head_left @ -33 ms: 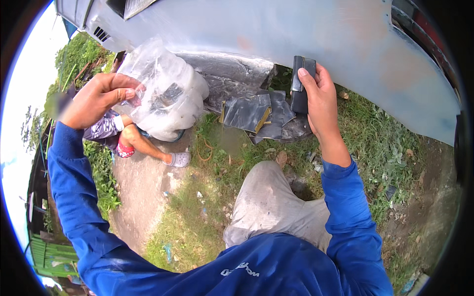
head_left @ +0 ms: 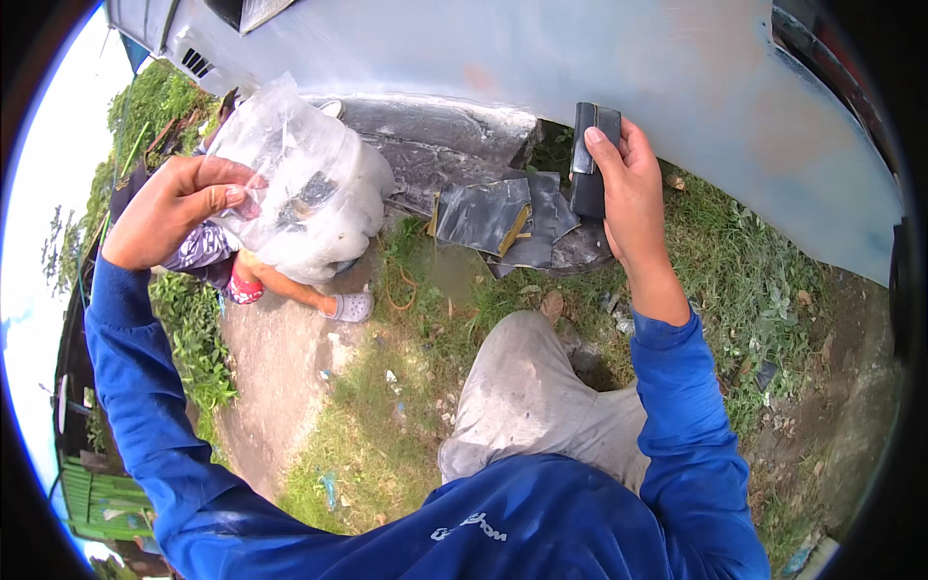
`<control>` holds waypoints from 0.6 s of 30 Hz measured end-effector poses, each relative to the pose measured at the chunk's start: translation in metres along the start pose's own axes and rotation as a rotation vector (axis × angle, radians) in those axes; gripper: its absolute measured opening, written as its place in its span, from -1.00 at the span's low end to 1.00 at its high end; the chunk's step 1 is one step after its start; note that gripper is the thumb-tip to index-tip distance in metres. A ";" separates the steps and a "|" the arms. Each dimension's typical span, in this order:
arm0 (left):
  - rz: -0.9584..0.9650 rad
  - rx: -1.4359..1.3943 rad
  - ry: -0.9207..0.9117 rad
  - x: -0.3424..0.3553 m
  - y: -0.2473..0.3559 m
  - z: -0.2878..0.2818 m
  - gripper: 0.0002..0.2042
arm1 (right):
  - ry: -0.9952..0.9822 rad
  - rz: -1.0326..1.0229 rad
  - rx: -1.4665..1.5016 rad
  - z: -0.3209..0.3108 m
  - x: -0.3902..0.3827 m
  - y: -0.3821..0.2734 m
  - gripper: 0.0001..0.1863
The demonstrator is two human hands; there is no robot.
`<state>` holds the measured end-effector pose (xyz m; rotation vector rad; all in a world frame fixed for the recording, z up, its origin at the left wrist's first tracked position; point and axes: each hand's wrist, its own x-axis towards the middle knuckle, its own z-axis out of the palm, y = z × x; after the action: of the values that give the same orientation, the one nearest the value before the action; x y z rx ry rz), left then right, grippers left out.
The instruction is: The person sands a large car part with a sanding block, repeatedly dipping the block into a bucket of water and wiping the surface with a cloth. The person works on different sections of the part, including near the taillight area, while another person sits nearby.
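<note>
The left hand [head_left: 179, 203] pinches the rim of a clear plastic bag [head_left: 333, 179] between thumb and fingertips, its other fingers curled and partly hidden. The right hand [head_left: 633, 188] is raised, thumb along the near face, closed round a dark block [head_left: 589, 188] beside the pale panel [head_left: 599, 53]; its fingers are mostly hidden behind. Both elbows are bent, forearms reaching up and outward. Something dark shows blurrily through the bag, which covers much of another person [head_left: 280, 277]. Dark sheets [head_left: 480, 220] overlap between the hands, some edges covered.
</note>
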<state>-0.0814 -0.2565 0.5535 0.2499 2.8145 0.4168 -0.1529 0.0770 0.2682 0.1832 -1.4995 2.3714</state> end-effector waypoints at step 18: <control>0.016 0.207 -0.007 0.060 -0.249 0.412 -0.75 | 0.130 -0.167 0.267 -0.085 -0.066 -0.008 -0.52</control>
<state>-0.0453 -0.3729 0.0842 0.3163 2.8508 0.1260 -0.0829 0.1427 0.2194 0.2040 -1.0635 2.3896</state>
